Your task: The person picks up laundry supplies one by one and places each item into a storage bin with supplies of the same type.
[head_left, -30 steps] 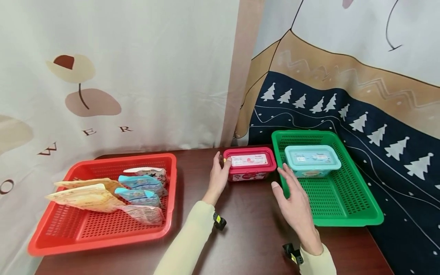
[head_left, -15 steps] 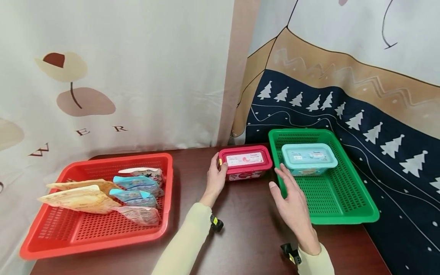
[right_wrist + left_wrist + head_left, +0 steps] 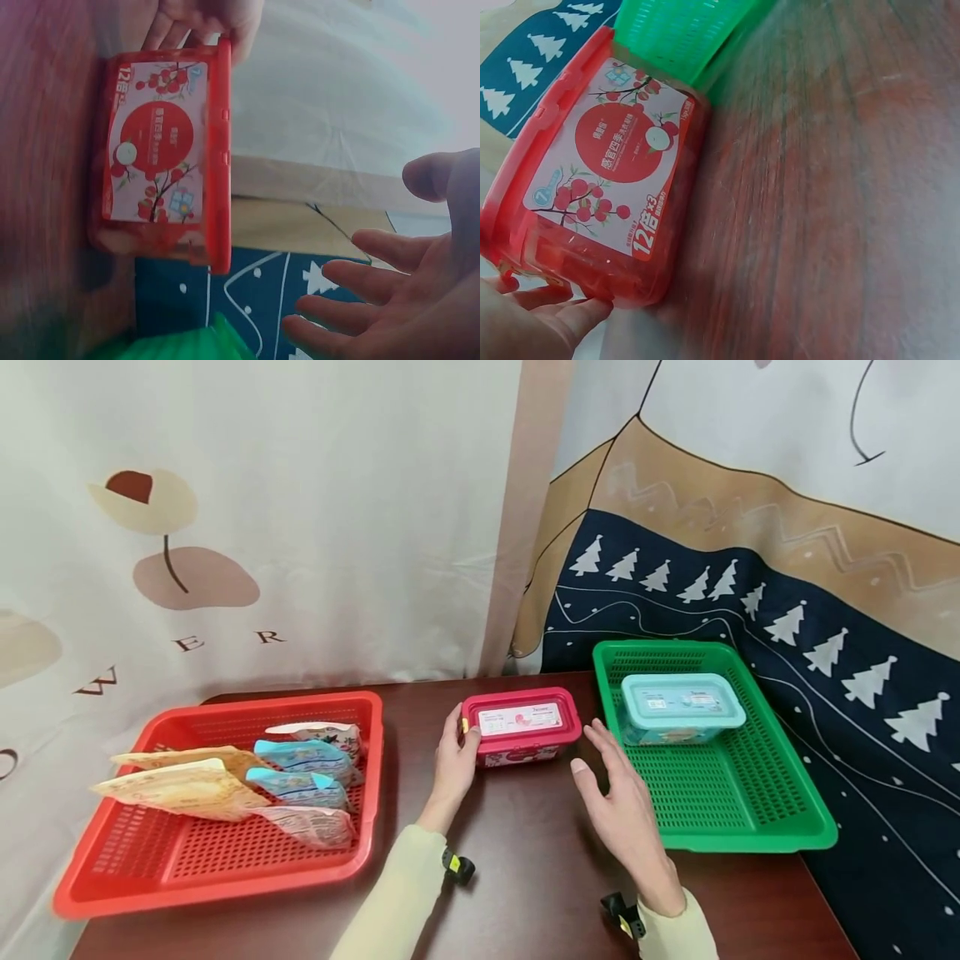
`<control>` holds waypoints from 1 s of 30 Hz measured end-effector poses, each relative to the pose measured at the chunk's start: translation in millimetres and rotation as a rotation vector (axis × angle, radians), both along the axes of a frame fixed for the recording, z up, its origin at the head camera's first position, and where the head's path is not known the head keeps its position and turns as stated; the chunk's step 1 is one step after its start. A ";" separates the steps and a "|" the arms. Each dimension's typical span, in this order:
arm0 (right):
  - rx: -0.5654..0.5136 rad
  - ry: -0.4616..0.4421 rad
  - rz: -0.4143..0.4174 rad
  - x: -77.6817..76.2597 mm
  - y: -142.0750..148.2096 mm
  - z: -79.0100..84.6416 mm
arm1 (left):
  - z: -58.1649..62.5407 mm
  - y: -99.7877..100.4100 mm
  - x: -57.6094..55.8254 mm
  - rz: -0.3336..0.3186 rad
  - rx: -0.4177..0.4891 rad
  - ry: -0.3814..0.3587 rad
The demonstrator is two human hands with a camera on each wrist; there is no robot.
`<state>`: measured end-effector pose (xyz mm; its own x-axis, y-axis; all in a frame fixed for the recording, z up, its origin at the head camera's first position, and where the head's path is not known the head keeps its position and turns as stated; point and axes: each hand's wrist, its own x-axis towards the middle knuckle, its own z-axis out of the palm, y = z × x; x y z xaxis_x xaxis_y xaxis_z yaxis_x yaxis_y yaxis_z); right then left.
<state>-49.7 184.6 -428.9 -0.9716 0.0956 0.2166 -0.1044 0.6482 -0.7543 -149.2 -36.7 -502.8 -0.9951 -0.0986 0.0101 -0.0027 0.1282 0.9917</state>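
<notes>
My left hand (image 3: 455, 764) grips the left end of a crimson lidded plastic box (image 3: 521, 724) with a white label on its lid. In the left wrist view the curled fingers are against the end of the box (image 3: 615, 161), whose front label has red berries. My right hand (image 3: 621, 806) is held with fingers spread near the box's right front corner, apart from it. The right wrist view has the right hand (image 3: 397, 285) free of any object, and the box (image 3: 161, 150) beyond it. Whether the box rests fully on the table cannot be told.
On the right, a green basket (image 3: 705, 839) holds a light-blue lidded box (image 3: 682, 703). To the left, a red basket (image 3: 225, 889) contains several snack-like pouches (image 3: 307, 768). Both stand on the dark wooden table (image 3: 517, 893), with curtains (image 3: 360, 527) behind.
The crimson box has shifted left, away from the green basket, along with my left hand. My right hand has also moved slightly left, with its fingers still spread.
</notes>
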 end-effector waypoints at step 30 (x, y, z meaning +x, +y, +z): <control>-0.168 -0.036 0.048 -56.6 -31.7 -41.4 | 1.5 -25.0 28.0 0.036 -0.011 -0.004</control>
